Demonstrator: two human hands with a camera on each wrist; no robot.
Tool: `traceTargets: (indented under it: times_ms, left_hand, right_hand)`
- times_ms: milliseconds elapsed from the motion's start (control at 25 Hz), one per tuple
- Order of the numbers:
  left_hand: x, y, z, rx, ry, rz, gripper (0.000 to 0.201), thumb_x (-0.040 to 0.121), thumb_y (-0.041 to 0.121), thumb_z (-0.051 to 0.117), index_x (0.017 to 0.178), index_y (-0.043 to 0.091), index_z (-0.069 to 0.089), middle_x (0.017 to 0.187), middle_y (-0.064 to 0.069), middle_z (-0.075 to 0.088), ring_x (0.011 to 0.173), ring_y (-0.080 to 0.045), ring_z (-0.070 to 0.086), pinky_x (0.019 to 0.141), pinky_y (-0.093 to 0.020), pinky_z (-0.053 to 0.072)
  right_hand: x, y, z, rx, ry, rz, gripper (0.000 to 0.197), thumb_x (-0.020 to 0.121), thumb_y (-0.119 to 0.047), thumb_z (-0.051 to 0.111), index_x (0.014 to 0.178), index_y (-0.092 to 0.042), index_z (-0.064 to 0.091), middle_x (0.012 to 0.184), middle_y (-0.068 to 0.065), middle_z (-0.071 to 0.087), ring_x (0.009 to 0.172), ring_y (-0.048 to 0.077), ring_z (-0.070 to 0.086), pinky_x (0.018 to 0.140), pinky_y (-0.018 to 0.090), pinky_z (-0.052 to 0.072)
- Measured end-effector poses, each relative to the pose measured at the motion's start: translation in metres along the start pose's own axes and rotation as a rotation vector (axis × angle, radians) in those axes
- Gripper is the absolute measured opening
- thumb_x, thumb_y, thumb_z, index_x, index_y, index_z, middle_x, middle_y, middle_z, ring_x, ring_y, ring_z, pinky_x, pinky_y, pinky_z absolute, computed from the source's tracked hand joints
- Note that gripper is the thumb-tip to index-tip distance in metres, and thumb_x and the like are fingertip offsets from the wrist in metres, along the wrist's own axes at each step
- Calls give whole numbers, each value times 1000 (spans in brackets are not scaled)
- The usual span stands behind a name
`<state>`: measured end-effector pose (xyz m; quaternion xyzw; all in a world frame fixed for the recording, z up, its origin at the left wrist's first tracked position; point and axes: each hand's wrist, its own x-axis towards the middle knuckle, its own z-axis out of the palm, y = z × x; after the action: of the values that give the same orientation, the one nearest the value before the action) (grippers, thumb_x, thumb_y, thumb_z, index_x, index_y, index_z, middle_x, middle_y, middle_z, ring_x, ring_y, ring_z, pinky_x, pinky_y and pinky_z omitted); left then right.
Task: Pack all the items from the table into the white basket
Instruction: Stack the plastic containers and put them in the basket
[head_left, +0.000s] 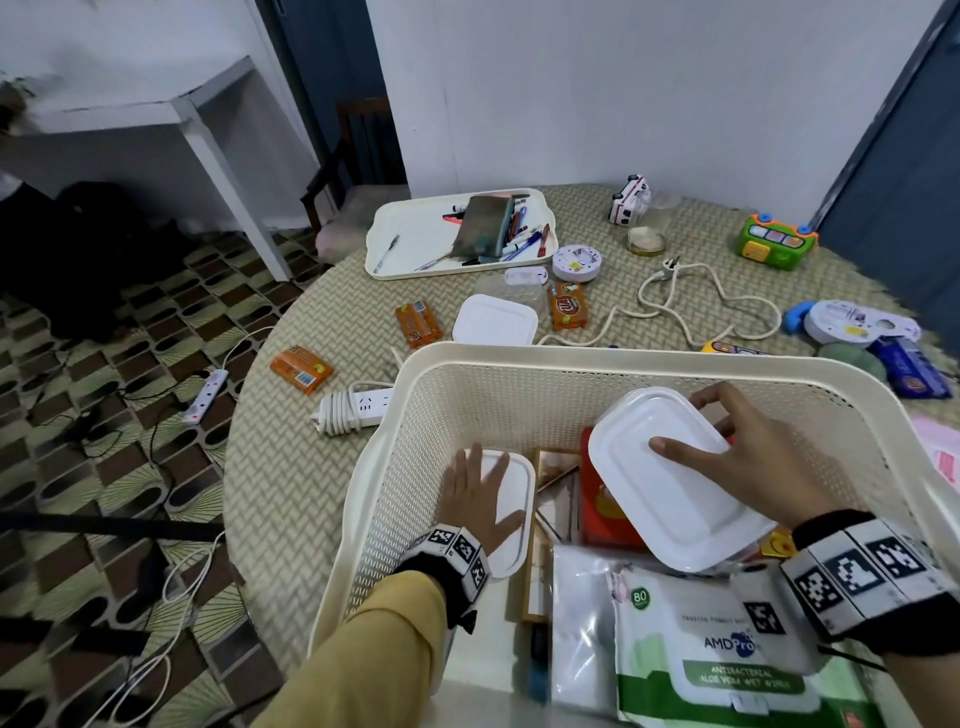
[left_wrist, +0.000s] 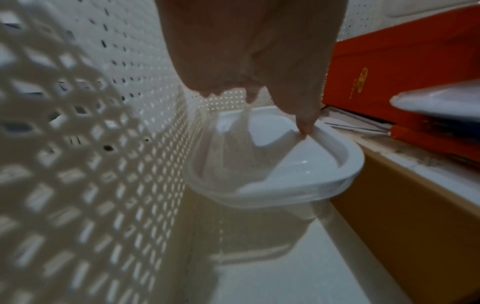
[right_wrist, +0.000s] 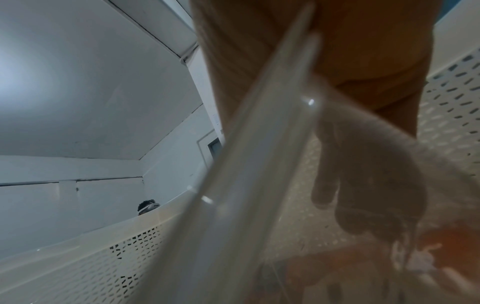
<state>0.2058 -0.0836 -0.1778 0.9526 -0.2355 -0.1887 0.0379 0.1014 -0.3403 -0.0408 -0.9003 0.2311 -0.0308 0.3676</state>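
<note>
Both my hands are down in the basket (head_left: 519, 358) right now, each with a lidded tub. On the left, my left hand (head_left: 480, 493) lies flat with fingers spread on the lid of the small tub (head_left: 511, 551), which stands against the basket's left wall. In the left wrist view the thumb tip just touches the lid's rim, so it's pressing, not gripping. That tub looks seated on the basket floor already, so I'd just lift the palm straight up and not drag it sideways.

Middle of the basket: a red box (head_left: 597, 499) and some flat framed things lie beside it, and the wipes pack (head_left: 727, 654) sits at the near edge.

On the right, my right hand (head_left: 748, 452) pinches the big tub (head_left: 670, 488), thumb on the lid and fingers curled over its far edge. It's tilted and sits over the red box. The right wrist view is mostly blur through the clear plastic, so I can't really tell whether the tub's bottom is resting on anything yet. I'd level it first, lower it flat onto the red box, and only let go once it stops rocking. If it goes down tilted it'll probably slide toward the wipes.

Still out on the tabletop past the basket's far rim: another tub (head_left: 496, 322), orange packets (head_left: 301, 368), a power strip (head_left: 353, 408) by the left edge, a tray (head_left: 395, 244) of pens, a cord (head_left: 691, 306) and toys toward the far right.
</note>
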Motion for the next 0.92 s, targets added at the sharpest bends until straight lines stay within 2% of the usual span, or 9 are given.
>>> traceTargets:
  times_ms: [120,280,320,480,560,640,760,840,920]
  left_hand:
    - [6,-2,7,-87,-75,6,118,48,89,-5,151,32,-4,156,-12,-25,145,-35,-17,117,-46,-5]
    - [8,0,7,8,-110,-19,96,70,84,13,150,35,-8,153,-18,-29,142,-40,-22,117,-51,-6]
    - [7,0,5,13,-115,-22,96,71,85,8,150,34,-9,152,-18,-30,141,-40,-22,117,-51,-6]
    - [6,-1,2,52,-115,-11,129,33,89,-34,148,36,-14,151,-19,-32,142,-40,-22,113,-49,-16]
    - [6,-1,-4,69,-137,-25,108,55,91,-18,148,36,-13,152,-19,-30,142,-40,-21,112,-49,-18]
    - [4,0,-12,74,-155,-33,85,83,79,19,150,35,-7,154,-19,-26,143,-39,-18,114,-48,-15]
    - [-1,9,-47,-76,-120,-40,75,91,56,47,151,24,15,158,-16,8,146,-31,9,118,-41,10]
    - [-10,14,-82,-223,-4,-16,60,92,42,54,144,18,35,146,-10,39,136,-26,35,108,-35,31]
    - [-27,16,-119,-260,118,18,49,91,37,57,135,17,46,133,-6,53,125,-23,46,100,-34,38]
  right_hand:
    - [0,1,0,-7,6,4,50,66,-54,76,100,-30,48,77,3,62,73,17,59,70,40,50]
    - [0,2,1,4,-4,16,50,66,-53,76,100,-29,49,78,2,62,75,17,59,70,40,50]
    - [0,2,2,7,-7,23,50,66,-53,76,101,-29,49,79,2,62,75,17,59,69,39,50]
    - [-1,2,4,7,-2,38,50,68,-51,76,102,-27,49,78,5,62,73,17,58,66,36,47]
    - [-2,1,4,25,-14,36,50,69,-50,76,103,-27,48,80,6,61,73,17,58,63,33,45]
    - [-3,-1,5,51,-28,25,48,70,-49,76,103,-27,49,82,5,62,74,16,58,59,30,42]
    - [-3,-2,8,80,-50,-3,45,71,-47,76,103,-29,51,85,2,62,77,13,58,58,28,41]
    - [-3,-3,12,115,-100,-7,42,72,-45,76,102,-30,52,87,-1,64,79,11,59,60,28,43]
    - [0,-5,21,159,-177,-24,39,74,-42,76,104,-29,55,91,-4,65,85,13,61,62,28,44]
